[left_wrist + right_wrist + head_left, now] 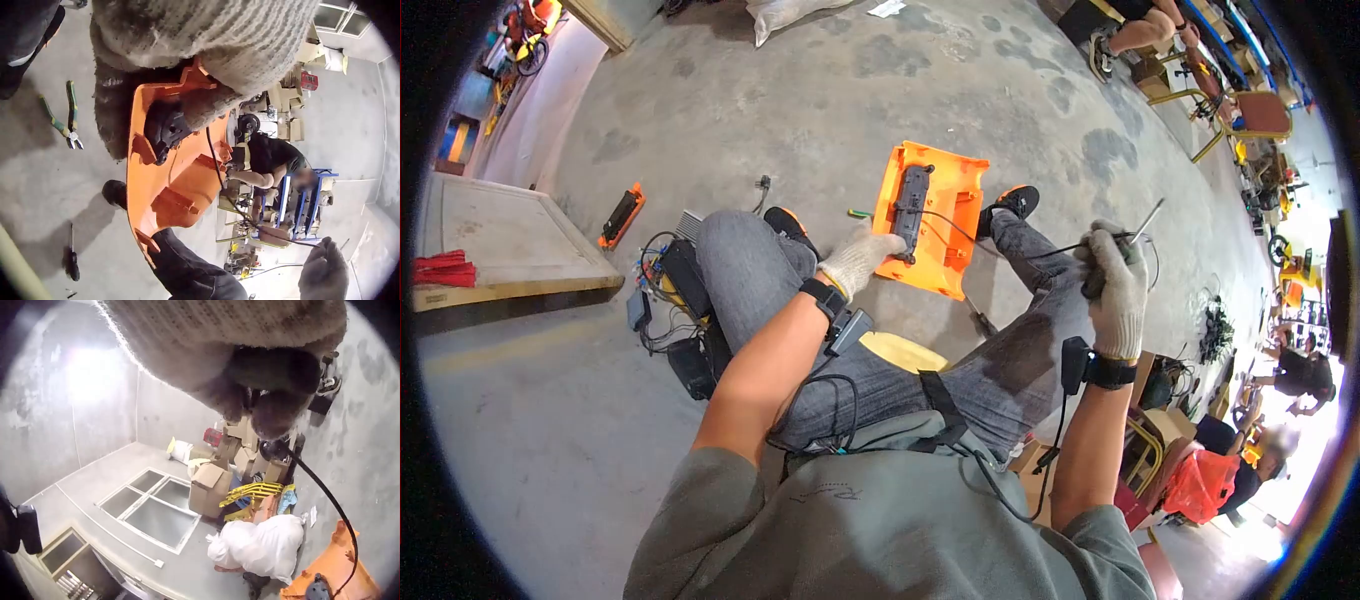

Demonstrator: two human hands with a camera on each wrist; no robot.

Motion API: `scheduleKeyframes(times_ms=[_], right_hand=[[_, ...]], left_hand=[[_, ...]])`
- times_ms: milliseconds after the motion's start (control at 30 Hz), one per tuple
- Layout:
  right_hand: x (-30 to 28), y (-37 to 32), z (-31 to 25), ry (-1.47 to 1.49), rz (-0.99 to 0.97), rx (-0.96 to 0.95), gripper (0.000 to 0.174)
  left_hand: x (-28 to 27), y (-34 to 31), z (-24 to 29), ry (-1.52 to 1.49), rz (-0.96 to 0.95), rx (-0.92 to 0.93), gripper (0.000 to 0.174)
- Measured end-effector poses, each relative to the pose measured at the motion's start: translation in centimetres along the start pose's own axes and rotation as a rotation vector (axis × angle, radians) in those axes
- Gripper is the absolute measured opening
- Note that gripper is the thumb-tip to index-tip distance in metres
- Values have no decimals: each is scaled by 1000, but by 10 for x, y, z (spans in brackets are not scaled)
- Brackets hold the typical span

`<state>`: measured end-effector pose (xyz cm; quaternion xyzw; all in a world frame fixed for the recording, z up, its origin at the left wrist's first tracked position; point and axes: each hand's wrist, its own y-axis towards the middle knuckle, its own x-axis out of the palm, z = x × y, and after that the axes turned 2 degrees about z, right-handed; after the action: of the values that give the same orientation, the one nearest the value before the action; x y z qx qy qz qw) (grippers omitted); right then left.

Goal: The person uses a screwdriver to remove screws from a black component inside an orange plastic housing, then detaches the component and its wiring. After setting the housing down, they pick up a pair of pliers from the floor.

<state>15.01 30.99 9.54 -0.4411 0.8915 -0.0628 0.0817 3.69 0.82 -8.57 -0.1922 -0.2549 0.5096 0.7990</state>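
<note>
Orange panel [956, 190] between the shoes [1017, 201], dark module [914, 188] along its left side. Left hand [862, 260] grips its near left edge; right hand [1118, 285], well right, holds black cable [330, 495] and metal shaft [1148, 221].

Your orange panel [952, 188] is tilted, inner face toward you, gripped by your left hand [860, 262]. A dark elongated module [912, 195] lies along it; a thin black cable [324, 487] curves from there to your right hand [1117, 285], where a metal shaft [1148, 221] projects.
</note>
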Motion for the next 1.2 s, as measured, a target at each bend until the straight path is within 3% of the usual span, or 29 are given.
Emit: scheduleKeyframes(times_ms=[133, 267, 567, 667, 833, 933, 1100, 1200], right_hand=[[30, -34, -22, 145, -185, 176, 19], [54, -46, -30, 88, -376, 163, 16], [82, -53, -5, 122, -429, 316, 17], [93, -51, 1, 309, -477, 423, 20], [116, -34, 23, 365, -480, 374, 19], [121, -22, 39, 505, -329, 462, 18], [120, -4, 58, 528, -344, 412, 18], [125, 1, 68, 602, -244, 438, 16]], left_hand=[[2, -3, 4, -136, -74, 8, 31], [-4, 1, 1, -243, -194, -9, 40], [2, -6, 11, -265, -287, 50, 50], [3, -6, 12, -280, -300, 50, 47], [4, -5, 8, -276, -290, 46, 45], [5, -10, 14, -271, -324, 32, 41], [5, -14, 15, -265, -403, 115, 49], [5, -9, 12, -291, -387, 53, 53]])
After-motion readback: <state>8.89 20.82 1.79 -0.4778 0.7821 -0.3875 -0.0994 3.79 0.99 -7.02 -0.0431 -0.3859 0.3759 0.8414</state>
